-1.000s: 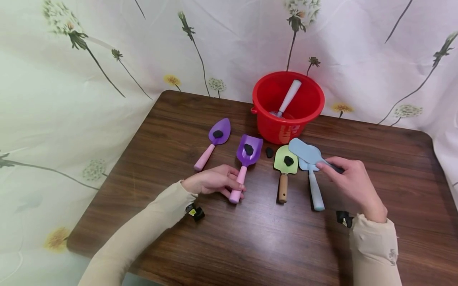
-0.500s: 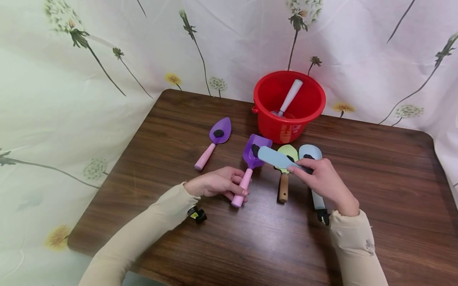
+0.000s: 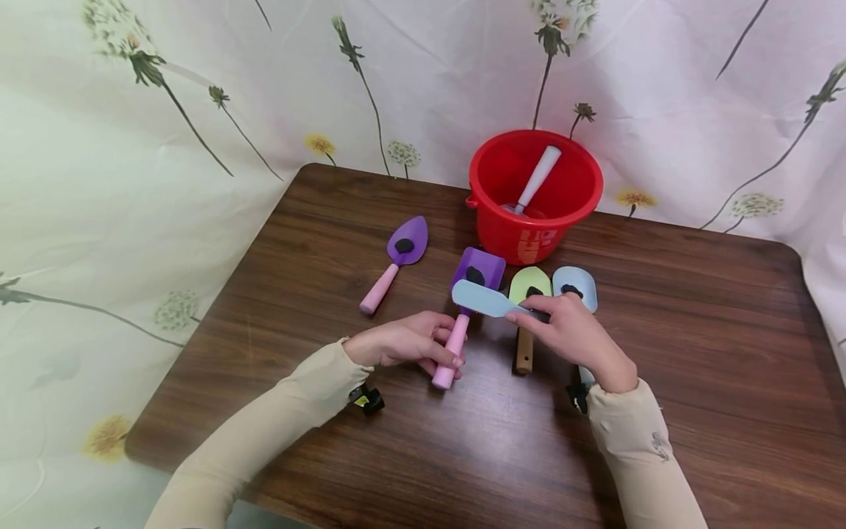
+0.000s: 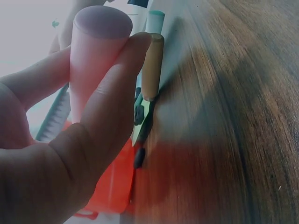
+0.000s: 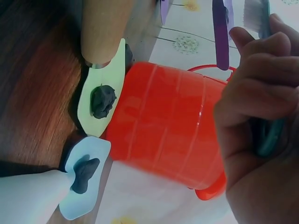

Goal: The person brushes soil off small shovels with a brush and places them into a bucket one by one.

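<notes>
My left hand grips the pink handle of a purple toy shovel, which carries a black lump. The shovel is held above the table. In my right hand is a light blue brush, its dark handle between the fingers and its bristles showing in the right wrist view. The brush's head covers the shovel's neck in the head view; whether they touch I cannot tell. A loose black lump lies on the table beneath, seen in the left wrist view.
A purple trowel with a black lump lies at left. Right of my shovel are a green shovel and a light blue shovel, each bearing a black lump. Behind stands a red bucket with a white-handled tool inside.
My right hand has carried the brush left, from over the light blue shovel to over the held shovel's neck. The left hand and purple shovel have shifted slightly right, above the loose lump.
</notes>
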`<state>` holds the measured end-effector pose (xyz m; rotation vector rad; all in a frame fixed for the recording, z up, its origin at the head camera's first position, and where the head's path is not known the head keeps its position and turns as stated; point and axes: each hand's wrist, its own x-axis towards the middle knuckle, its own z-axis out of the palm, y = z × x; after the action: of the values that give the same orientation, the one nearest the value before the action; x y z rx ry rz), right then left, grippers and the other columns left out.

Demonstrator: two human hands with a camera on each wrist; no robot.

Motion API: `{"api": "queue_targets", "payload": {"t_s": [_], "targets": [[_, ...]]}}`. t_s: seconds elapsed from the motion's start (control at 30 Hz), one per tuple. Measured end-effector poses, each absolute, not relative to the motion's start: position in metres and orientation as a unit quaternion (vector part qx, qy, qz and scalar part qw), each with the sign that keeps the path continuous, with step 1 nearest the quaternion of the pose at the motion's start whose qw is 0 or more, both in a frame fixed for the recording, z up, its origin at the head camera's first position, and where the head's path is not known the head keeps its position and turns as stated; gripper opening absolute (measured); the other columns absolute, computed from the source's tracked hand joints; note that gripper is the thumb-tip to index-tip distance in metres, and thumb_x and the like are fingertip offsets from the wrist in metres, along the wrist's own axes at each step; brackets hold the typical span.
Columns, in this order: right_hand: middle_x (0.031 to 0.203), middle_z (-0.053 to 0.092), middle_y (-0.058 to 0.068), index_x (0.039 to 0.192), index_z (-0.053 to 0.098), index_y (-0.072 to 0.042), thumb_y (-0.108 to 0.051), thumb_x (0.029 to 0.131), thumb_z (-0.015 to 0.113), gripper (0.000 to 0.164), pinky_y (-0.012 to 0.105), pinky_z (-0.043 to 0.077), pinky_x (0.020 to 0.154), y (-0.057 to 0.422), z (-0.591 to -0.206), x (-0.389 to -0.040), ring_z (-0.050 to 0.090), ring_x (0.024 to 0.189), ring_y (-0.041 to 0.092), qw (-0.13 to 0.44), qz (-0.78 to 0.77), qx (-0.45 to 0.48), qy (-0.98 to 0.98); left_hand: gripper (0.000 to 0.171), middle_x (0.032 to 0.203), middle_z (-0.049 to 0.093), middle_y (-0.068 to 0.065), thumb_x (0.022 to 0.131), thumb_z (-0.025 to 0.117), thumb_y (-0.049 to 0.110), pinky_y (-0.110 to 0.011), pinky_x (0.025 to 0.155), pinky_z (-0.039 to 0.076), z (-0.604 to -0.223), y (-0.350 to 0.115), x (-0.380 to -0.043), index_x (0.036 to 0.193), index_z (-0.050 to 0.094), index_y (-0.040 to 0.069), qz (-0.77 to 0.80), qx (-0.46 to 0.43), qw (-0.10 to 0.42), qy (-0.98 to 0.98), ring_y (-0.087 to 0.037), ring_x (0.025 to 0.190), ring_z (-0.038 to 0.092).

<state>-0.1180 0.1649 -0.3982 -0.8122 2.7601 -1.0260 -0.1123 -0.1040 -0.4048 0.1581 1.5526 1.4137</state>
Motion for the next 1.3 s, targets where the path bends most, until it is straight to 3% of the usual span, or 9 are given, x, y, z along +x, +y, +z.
{"api": "queue_targets", "payload": {"t_s": [0.27, 0.77, 1.07, 1.3], "targets": [[0.061, 0.057, -0.008, 0.099, 0.073, -0.012, -0.031, 0.088, 0.071, 0.022, 0.022, 0.043, 0.053, 0.16, -0.398, -0.12, 0.05, 0.052, 0.01, 0.063, -0.324, -0.261, 0.907, 0.047, 0.122, 0.057, -0.033, 0.087, 0.063, -0.006, -0.035, 0.074, 0.06, -0.406, -0.101, -0.11, 0.126, 0.038, -0.01, 0.58, 0.066, 0.491, 0.646, -0.019, 0.083, 0.07], [0.062, 0.061, -0.007, 0.103, 0.075, -0.013, -0.033, 0.089, 0.069, 0.026, 0.022, 0.044, 0.056, 0.158, -0.4, -0.123, 0.049, 0.055, 0.008, 0.049, -0.294, -0.262, 0.918, 0.047, 0.12, 0.059, -0.032, 0.087, 0.062, -0.006, -0.036, 0.075, 0.06, -0.4, -0.099, -0.11, 0.128, 0.039, -0.009, 0.575, 0.059, 0.483, 0.657, -0.019, 0.083, 0.07], [0.064, 0.063, -0.007, 0.099, 0.076, -0.014, -0.028, 0.086, 0.073, 0.019, 0.022, 0.045, 0.057, 0.157, -0.408, -0.126, 0.049, 0.056, 0.005, 0.002, -0.276, -0.283, 0.918, 0.04, 0.119, 0.059, -0.034, 0.088, 0.061, -0.006, -0.036, 0.074, 0.06, -0.403, -0.099, -0.105, 0.122, 0.041, -0.01, 0.581, 0.056, 0.478, 0.656, -0.018, 0.079, 0.07], [0.063, 0.064, -0.006, 0.095, 0.076, -0.013, -0.027, 0.085, 0.074, 0.018, 0.022, 0.044, 0.055, 0.156, -0.411, -0.127, 0.048, 0.055, 0.004, -0.032, -0.265, -0.296, 0.917, 0.028, 0.118, 0.058, -0.035, 0.088, 0.06, -0.007, -0.037, 0.073, 0.06, -0.404, -0.1, -0.102, 0.11, 0.045, -0.002, 0.595, 0.053, 0.477, 0.645, -0.019, 0.079, 0.071]]}}
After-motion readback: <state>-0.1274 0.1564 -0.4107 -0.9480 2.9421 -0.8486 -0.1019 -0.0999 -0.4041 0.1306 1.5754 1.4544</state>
